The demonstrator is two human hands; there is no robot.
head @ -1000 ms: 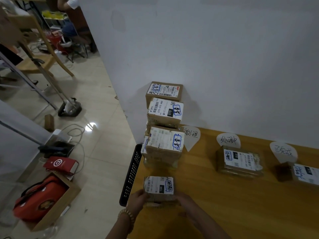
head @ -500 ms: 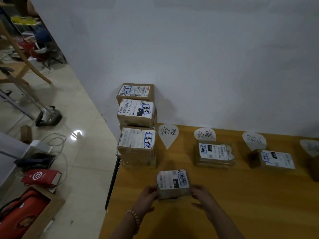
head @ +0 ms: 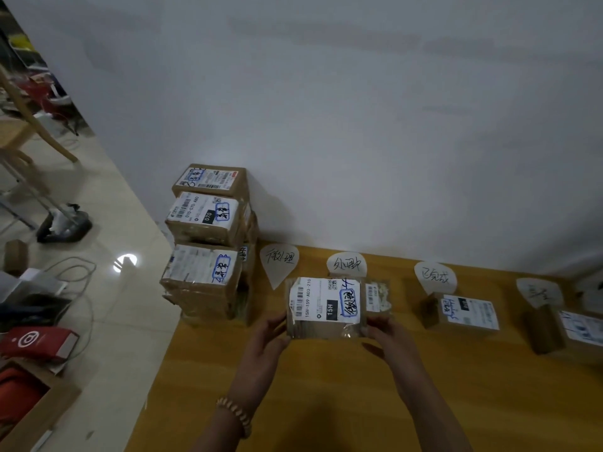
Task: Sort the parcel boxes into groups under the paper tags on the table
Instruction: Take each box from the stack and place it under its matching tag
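Both hands hold a small taped parcel box [head: 324,308] with a white label marked 15H above the wooden table [head: 326,402]. My left hand [head: 266,337] grips its left side and my right hand [head: 391,337] grips its right side. The box hangs just below and between the first paper tag [head: 279,264] and the second paper tag [head: 347,264]. Behind it a second box [head: 378,295] lies partly hidden under the second tag. A third tag [head: 435,276] has a box [head: 463,311] below it. A fourth tag [head: 538,292] stands by another box [head: 567,331].
A tall stack of labelled boxes [head: 207,243] stands at the table's far left corner against the white wall. Left of the table edge, the tiled floor holds cables, a red case [head: 36,342] and a cardboard carton [head: 29,412].
The held box has risen and moved right and away from me, from the table's left front to the spot near the first two tags. The camera has swung right.
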